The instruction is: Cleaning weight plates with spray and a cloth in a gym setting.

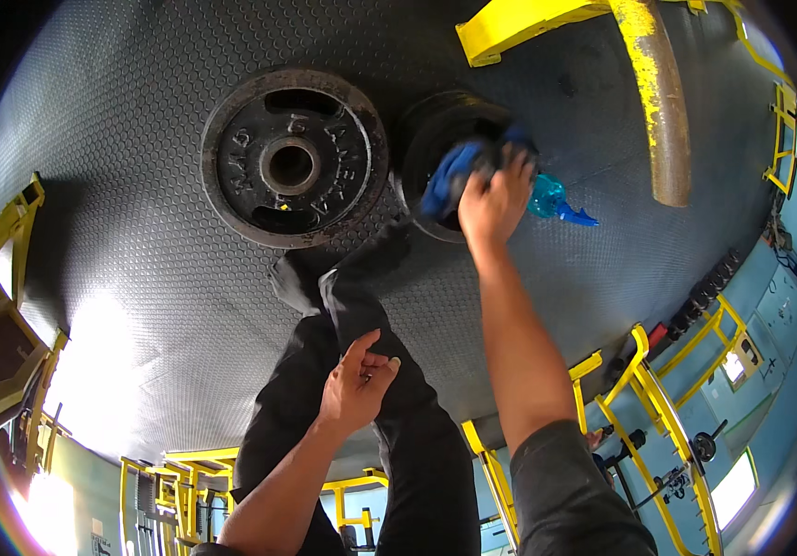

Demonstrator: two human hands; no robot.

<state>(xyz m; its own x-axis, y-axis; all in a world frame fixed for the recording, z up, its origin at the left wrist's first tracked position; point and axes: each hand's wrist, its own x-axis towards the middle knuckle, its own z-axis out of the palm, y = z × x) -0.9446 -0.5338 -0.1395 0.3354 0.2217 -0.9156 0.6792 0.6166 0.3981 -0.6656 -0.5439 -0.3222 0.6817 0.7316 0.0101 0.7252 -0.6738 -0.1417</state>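
My right hand presses a blue cloth onto the top of a dark weight plate. Motion blurs the cloth and part of the plate, and the hand covers some of both. Just beyond those fingers lies a teal spray bottle with a blue trigger head, partly hidden. To the left, a worn black iron weight plate with raised lettering, a round centre hole and slots lies flat on the floor. My left hand hovers over my legs, holding nothing, its thumb and forefinger apart and the other fingers curled.
Black studded rubber flooring spreads under the plates. A yellow steel frame with a worn, rusty bar juts in at upper right. Dumbbells line the right wall, and yellow gym machines stand around the edges. Part of another person shows at lower right.
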